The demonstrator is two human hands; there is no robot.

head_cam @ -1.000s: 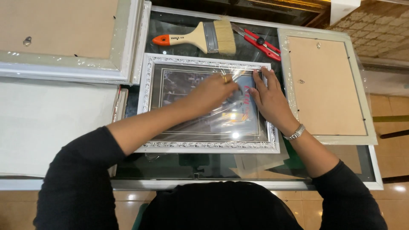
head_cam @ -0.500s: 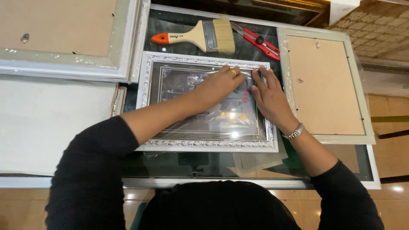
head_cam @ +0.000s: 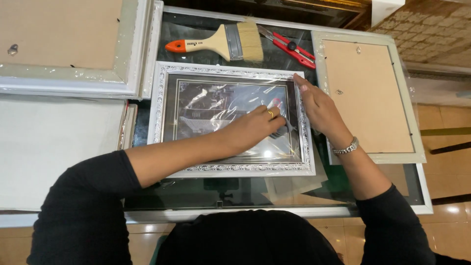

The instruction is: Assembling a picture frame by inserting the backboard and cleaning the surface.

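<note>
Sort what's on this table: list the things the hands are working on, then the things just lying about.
In hand:
ornate silver picture frame
clear plastic film
left hand
right hand

Lying about:
paintbrush
red utility knife
face-down frame
large white frame

On the glass table [head_cam: 407,189] a picture frame [head_cam: 230,169] lies centred — brush [head_cam: 221,44] and cutter [head_cam: 292,49] behind it, a face-down frame [head_cam: 368,98] to its right.

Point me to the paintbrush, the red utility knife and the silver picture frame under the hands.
paintbrush [head_cam: 223,45]: head view, on its wooden handle.
red utility knife [head_cam: 293,49]: head view, on its red body.
silver picture frame [head_cam: 159,113]: head view, on its left rail.
</note>
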